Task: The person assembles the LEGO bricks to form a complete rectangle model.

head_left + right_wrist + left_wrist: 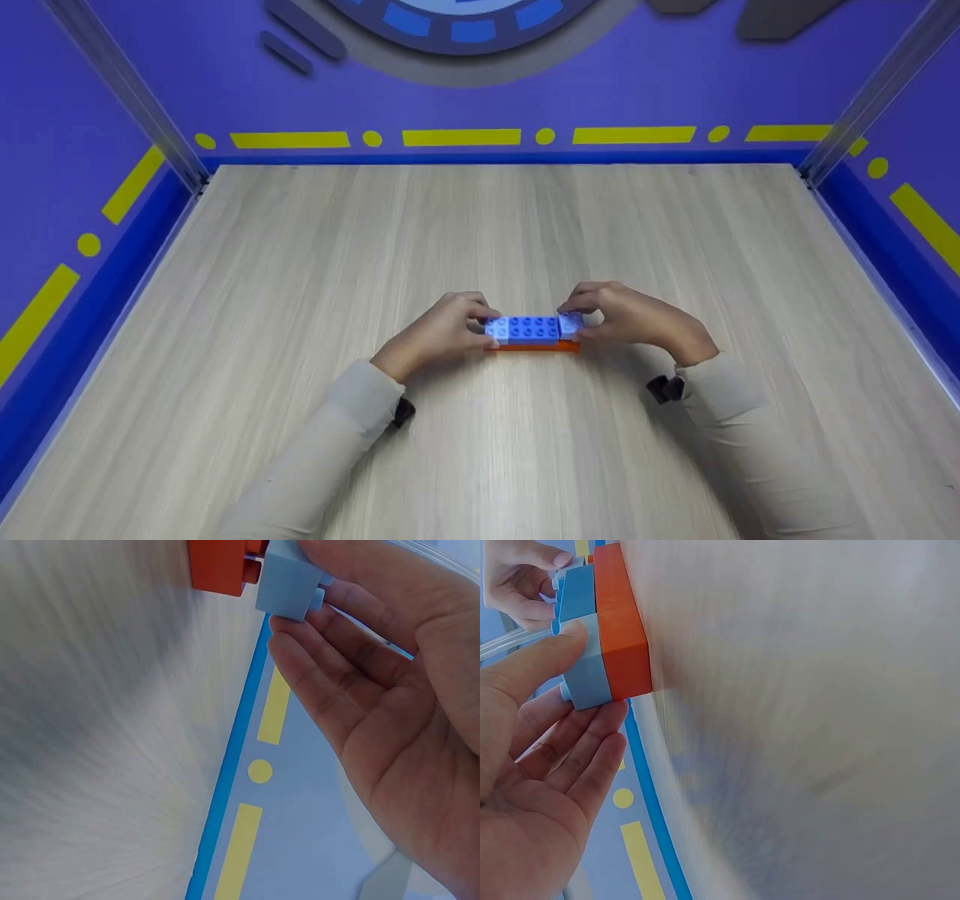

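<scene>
A long orange-red toy brick [534, 347] lies on the table under a row of blue ones. My left hand [446, 324] pinches the light blue brick [587, 675] that sits on its left end, thumb on the near side. Mid-row is a darker blue brick [533, 329] with studs on top. Between the thumb and fingers of my right hand [630, 316] is another light blue brick [287, 583]. In the right wrist view, red studs [253, 571] show in a gap beneath that brick, so it stands slightly off the orange-red one.
The wood-grain table [315, 247] spreads around the bricks. A purple-blue back wall [285, 105] with yellow marks closes the far side, and similar panels flank left and right. Metal posts [135, 90] stand at the back corners.
</scene>
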The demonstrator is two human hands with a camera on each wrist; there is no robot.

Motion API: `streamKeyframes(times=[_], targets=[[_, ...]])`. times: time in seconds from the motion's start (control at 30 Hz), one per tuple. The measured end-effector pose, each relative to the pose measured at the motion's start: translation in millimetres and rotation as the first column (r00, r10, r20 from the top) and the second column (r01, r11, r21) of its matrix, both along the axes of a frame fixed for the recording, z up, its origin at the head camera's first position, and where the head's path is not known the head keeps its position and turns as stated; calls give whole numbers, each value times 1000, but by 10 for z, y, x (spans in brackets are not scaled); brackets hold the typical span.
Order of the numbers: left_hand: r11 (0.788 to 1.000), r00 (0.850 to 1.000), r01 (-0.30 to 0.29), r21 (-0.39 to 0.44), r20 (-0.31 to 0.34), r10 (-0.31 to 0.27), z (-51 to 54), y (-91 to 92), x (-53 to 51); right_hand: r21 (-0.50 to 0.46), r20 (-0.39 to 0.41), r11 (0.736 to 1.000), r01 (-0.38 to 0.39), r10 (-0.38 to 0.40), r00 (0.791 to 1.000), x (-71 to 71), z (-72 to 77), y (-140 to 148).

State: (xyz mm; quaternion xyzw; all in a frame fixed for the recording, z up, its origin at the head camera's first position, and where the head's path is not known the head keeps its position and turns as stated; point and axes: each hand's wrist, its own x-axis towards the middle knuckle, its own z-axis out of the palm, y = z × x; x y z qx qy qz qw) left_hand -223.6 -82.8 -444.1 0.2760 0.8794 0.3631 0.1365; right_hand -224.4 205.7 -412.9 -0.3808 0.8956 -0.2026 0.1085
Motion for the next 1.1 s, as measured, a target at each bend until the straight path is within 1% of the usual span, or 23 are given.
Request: streamKeyframes(times=[0.23,0.37,0.63,1.1], targets=[[1000,1000,-8,-14,14,8,3,-1,2,-9,-2,1000,-14,14,1000,2,-18,6],[1000,1000,-6,-11,8,6,1,0,-1,-8,-8,1000,-14,14,1000,4,-20,0],[1000,1000,-16,0,24,16,7,-2,8,-3,-25,1000,-19,19,999,18,-24,-22],[1000,1000,-11,1,23,11,9,-7,8,22,-2,1000,-3,3,1000,33,-4,-53]])
